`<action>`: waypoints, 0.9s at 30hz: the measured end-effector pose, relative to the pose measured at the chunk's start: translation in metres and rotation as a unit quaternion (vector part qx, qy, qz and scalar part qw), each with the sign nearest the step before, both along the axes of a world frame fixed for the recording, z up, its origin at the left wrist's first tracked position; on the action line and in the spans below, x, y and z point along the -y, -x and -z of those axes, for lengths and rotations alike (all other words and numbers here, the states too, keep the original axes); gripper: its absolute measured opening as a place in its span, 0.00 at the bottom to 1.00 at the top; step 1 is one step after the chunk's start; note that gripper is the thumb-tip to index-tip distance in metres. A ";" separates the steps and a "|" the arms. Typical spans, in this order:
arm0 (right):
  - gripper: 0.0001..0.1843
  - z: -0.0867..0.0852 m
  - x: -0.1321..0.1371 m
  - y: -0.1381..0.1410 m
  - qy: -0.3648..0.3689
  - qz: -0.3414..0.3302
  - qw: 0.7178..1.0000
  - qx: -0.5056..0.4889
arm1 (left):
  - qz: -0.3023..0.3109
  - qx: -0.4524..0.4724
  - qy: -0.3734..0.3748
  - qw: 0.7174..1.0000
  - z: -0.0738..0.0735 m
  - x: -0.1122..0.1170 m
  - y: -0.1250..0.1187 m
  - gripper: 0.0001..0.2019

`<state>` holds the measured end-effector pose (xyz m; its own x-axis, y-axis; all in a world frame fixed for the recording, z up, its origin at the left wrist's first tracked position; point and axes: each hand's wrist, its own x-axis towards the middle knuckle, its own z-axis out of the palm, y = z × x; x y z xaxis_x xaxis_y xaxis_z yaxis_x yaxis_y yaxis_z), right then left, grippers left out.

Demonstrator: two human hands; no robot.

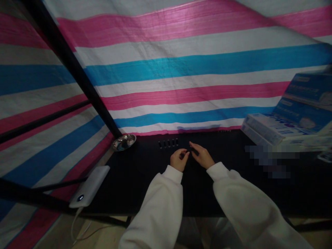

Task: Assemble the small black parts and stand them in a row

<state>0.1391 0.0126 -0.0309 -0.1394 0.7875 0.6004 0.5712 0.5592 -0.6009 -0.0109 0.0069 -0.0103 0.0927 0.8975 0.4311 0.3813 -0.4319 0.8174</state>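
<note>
My left hand is closed, thumb and fingers brought together over the black table. A small dark thing may be at its fingertips, but it is too dim to make out. Just to the right, my right hand has its thumb and fingers apart, with nothing visible between them; its fingertips are close to the left hand's. Beyond the left hand, several small dark cylinders with lighter ends lie side by side in a row. Farther back on the right, a row of tiny pale-tipped pieces runs along the table's rear edge.
A shiny metal bowl stands at the back left corner. Nearer, a white power bank with a cable lies at the left edge. Blue and white boxes are stacked on the right. Black frame poles and striped sheeting enclose the table.
</note>
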 end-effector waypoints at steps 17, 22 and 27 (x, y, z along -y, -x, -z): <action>0.27 -0.007 0.007 0.005 -0.011 -0.028 0.999 -0.022 | 0.007 0.033 0.035 0.999 0.006 -0.003 0.002 0.14; 0.27 -0.008 0.007 0.006 -0.004 -0.031 0.999 -0.020 | 0.003 0.039 0.041 0.998 0.007 -0.003 0.001 0.14; 0.27 -0.006 0.006 0.007 -0.001 -0.025 0.999 -0.020 | -0.003 0.040 0.036 0.999 0.007 -0.002 0.000 0.14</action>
<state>0.1323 0.0063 -0.0248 -0.1550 0.7790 0.6075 0.5180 0.5878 -0.6214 -0.0114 0.0091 -0.0168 0.0563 0.9271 0.3706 0.3163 -0.3686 0.8741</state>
